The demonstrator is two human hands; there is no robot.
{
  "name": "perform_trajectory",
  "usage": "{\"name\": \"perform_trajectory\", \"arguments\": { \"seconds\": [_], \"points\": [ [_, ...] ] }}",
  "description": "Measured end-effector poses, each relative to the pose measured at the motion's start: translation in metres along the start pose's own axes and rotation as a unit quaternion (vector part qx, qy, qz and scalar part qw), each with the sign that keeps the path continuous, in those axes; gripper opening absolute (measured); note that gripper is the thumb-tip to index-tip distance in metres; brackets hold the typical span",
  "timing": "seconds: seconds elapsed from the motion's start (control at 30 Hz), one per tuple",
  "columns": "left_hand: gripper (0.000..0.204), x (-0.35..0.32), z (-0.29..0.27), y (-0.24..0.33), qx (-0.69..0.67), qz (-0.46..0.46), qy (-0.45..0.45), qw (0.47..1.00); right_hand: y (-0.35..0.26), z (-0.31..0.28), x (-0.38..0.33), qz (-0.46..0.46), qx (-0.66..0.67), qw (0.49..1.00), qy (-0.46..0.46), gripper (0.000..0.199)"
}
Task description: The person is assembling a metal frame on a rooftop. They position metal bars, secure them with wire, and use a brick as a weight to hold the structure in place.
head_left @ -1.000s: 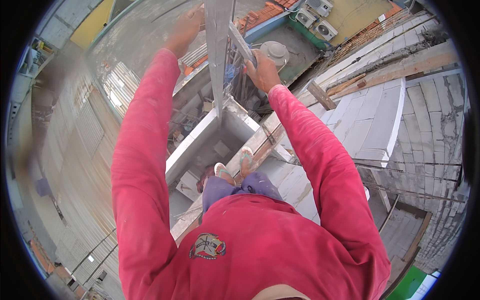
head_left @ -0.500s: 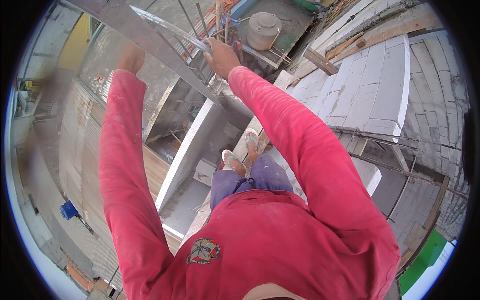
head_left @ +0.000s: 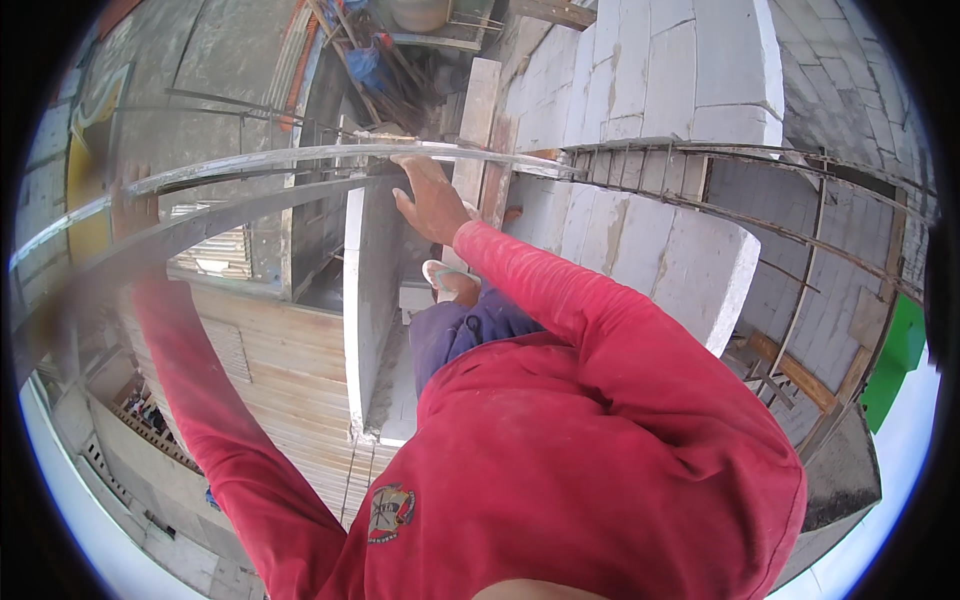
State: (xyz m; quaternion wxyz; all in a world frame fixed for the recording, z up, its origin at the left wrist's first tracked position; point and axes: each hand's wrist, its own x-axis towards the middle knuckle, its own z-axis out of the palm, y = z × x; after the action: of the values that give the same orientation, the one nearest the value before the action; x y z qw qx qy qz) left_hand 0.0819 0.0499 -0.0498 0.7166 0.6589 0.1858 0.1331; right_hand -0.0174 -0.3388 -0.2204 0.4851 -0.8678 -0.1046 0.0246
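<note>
We have the bright strip [head_left: 290,156] lying crosswise in front of us, above the white wall edge [head_left: 354,300]. The grey bar [head_left: 250,207] runs below it on the left, and the two draw close toward the middle. Can't tell if they're joined.

Right hand [head_left: 430,198]: thumb spread away, fingertips at the strip, touching or just beside it. Not wrapped around it as far as we can see. Left hand [head_left: 136,215]: far out on the left, at the grey bar, blurred and partly covered. Can't tell if it's gripping.

To handle this well, we'd want the right thumb closed round the strip before it takes any load. Long piece, so it will probably flex and swing; hands wide apart help, but both should move together. Watch the right end: it lies by the rods [head_left: 730,150], contact unclear, and could snag. Left end goes out to the rim of our view, so check that side before turning.

Footing matters too: one sandal [head_left: 446,277] shows beside the wall, with the ribbed roof [head_left: 270,345] beyond on the left. Better to turn slowly, weight centred, no overreaching left.
</note>
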Motion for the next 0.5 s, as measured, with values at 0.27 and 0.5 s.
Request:
{"name": "perform_trajectory", "arguments": {
  "seconds": [0.27, 0.5],
  "points": [
    [0.059, -0.01, 0.016, 0.004, -0.031, -0.064, 0.087, 0.994, 0.083, -0.049, -0.087, 0.116, -0.049, 0.988, -0.094, 0.043],
    [0.084, -0.049, -0.048, -0.039, 0.228, 0.008, 0.001, 0.974, 0.135, -0.079, -0.167, 0.271, -0.116, 0.946, -0.138, 0.041]
  ]
}}
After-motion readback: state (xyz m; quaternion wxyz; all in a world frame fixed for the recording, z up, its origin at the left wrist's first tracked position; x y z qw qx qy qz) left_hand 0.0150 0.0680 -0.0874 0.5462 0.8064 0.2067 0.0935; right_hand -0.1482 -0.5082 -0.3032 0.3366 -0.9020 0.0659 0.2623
